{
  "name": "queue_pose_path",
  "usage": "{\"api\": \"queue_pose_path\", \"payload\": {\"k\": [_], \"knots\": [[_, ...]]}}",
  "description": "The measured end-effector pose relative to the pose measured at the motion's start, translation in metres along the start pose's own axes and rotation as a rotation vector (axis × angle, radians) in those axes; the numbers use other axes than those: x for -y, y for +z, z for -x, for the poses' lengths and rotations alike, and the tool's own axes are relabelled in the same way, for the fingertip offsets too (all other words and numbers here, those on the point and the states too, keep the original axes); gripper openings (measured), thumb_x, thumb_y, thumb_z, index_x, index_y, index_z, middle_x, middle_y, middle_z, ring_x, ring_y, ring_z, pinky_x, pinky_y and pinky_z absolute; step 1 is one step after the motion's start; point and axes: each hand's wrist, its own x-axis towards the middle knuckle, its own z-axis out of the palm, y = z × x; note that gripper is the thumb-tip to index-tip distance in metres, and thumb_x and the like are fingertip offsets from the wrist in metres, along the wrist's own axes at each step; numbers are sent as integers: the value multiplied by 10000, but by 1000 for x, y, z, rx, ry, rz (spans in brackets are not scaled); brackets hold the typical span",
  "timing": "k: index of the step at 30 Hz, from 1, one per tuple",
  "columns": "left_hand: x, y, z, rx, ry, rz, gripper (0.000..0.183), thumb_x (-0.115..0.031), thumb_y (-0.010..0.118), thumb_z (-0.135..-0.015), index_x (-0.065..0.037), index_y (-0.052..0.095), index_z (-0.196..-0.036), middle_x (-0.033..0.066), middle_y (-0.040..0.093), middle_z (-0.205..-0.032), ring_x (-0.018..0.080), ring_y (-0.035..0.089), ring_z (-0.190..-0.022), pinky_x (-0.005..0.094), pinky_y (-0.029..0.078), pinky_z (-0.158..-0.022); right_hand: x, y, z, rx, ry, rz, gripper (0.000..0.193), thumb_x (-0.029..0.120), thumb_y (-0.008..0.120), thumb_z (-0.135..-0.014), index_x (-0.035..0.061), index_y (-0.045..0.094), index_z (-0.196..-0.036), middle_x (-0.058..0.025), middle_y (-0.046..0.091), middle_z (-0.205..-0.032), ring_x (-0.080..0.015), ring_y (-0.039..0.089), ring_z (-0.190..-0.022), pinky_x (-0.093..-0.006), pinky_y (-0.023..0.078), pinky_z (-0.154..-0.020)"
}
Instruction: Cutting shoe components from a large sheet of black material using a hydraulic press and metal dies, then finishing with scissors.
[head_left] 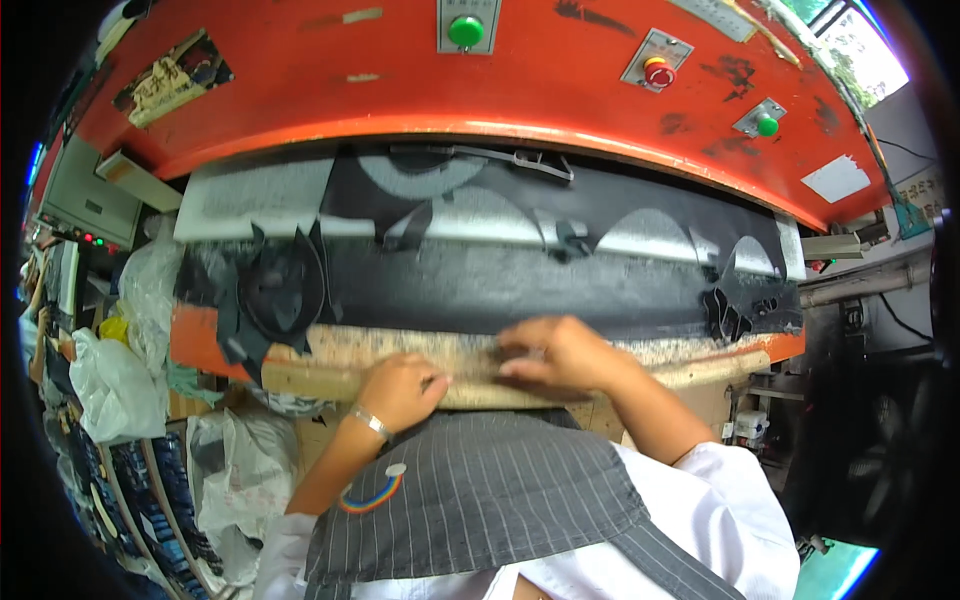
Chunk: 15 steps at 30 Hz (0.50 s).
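My left hand (400,392), with a bracelet at the wrist, rests at the worn wooden front edge (300,378) of the work table. Its fingers are curled together, and a small dark bit shows by the thumb, too small to name. To its right, my right hand (562,354) hovers over the same wooden strip, its fingers bent and smeared by motion. Beyond both hands stretches a dark sheet (500,290) of material with curved shapes cut out of it. A metal cutting die (545,165) lies at its far edge.
Dark curved offcuts (282,290) are heaped at the left, with smaller scraps (728,315) at the right. An orange machine front (560,95) bears a green button (466,32) and a red stop button (659,72). Plastic bags (115,385) stand at the left.
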Motion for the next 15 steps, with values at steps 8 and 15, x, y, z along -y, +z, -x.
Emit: {"api": "queue_pose_path", "payload": {"k": [8,15], "knots": [[7,-40,-58,-16,113,251,167,-176,693,-856,-55,720,-968,107,680,-841,228,655,-737,293,509,-649,-87,-113,-156,-303,439,650,1062,613,786,-626,169,340,-1482,-329,295,-1466,-442,272,-1385,-540,312,-1063],[33,-81,-102,-336,200,364,117,-78,681,-831,-23,708,-931,106,690,-905,229,659,-871,321,508,-797,-99,-97,-182,-720,139,642,660,318,869,-593,112,593,-1157,-194,479,-1329,-353,481,-1163,-437,425,-961]]}}
